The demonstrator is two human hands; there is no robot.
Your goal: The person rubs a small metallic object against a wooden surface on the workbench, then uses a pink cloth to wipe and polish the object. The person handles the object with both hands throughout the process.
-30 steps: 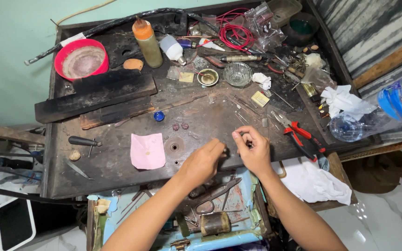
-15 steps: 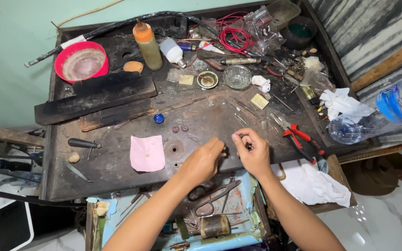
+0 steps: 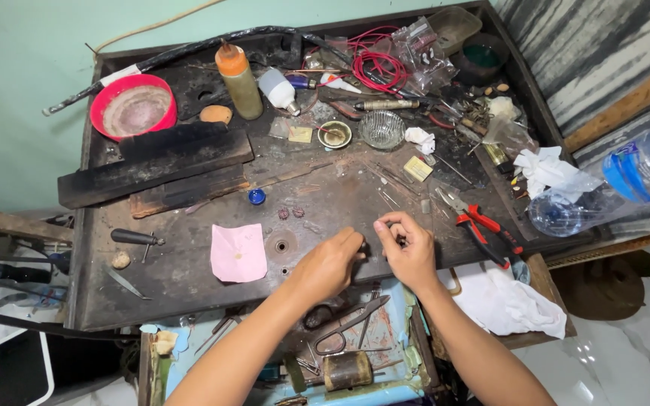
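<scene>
Workbench (image 3: pixel 189 278) unchanged — left hand (image 3: pixel 329 265) and right hand (image 3: pixel 408 248) stay pinched together.

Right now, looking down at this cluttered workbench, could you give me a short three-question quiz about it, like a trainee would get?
1. True or false: the left hand and right hand are close together at the near edge of the dark workbench.
2. Which lies just left of the left hand? A) pink paper square B) red bowl C) glass dish
3. What colour are the handles of the pliers to the right of the right hand?

Key: 1 true. 2 A. 3 red, with black.
</scene>
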